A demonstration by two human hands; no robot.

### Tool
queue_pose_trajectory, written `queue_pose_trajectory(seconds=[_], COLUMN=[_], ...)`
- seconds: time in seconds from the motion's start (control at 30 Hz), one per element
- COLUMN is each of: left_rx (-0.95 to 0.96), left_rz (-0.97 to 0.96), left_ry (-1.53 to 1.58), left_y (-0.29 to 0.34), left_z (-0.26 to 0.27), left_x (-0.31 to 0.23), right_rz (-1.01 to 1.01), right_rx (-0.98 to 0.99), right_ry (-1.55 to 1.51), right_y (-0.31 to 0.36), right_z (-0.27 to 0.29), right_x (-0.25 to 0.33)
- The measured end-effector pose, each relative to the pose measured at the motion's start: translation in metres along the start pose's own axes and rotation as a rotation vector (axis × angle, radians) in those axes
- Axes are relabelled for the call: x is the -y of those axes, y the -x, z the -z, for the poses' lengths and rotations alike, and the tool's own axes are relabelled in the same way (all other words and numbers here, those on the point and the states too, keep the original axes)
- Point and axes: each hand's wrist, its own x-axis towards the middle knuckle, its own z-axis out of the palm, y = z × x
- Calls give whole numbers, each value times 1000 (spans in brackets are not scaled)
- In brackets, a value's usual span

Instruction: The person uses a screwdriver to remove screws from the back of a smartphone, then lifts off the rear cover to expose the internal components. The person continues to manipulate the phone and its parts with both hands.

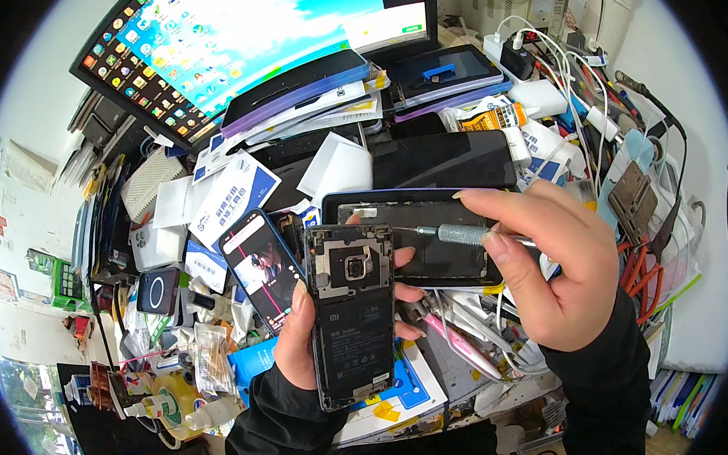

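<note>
An opened smartphone (pixel 356 328) is gripped upright in my left hand (pixel 297 338), its thumb on the left edge and fingertips showing past the right edge. The phone's back cover is off, so its black battery and the camera module (pixel 355 266) near the top are exposed. My right hand (pixel 562 257) pinches a slim screwdriver (pixel 462 235) with a knurled silver handle between thumb and fingers. The screwdriver's thin shaft points left, its tip close to the phone's upper right edge; I cannot tell whether they touch. Behind both lies a dark phone-sized tray or shell (pixel 437 265).
A lit smartphone (pixel 263 267) leans to the left of the held one. Farther back stand stacked phones (pixel 297 86) before a monitor (pixel 244 35). A pink-handled tool (pixel 461 348) lies below the right hand; cables (pixel 576 89) and red-handled pliers (pixel 641 281) crowd the right.
</note>
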Motion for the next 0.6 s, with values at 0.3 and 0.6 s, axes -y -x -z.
queue_pose_trajectory(seconds=[0.3, 0.6], left_rx=[33, 33], left_rz=[-13, 12], left_ry=[104, 130], left_y=[0, -2], left_z=[-3, -2], left_x=[0, 1], right_rz=[83, 34], right_rx=[1, -48], right_ry=[12, -3], right_y=[-1, 1], right_z=[-11, -3], right_x=[-8, 3])
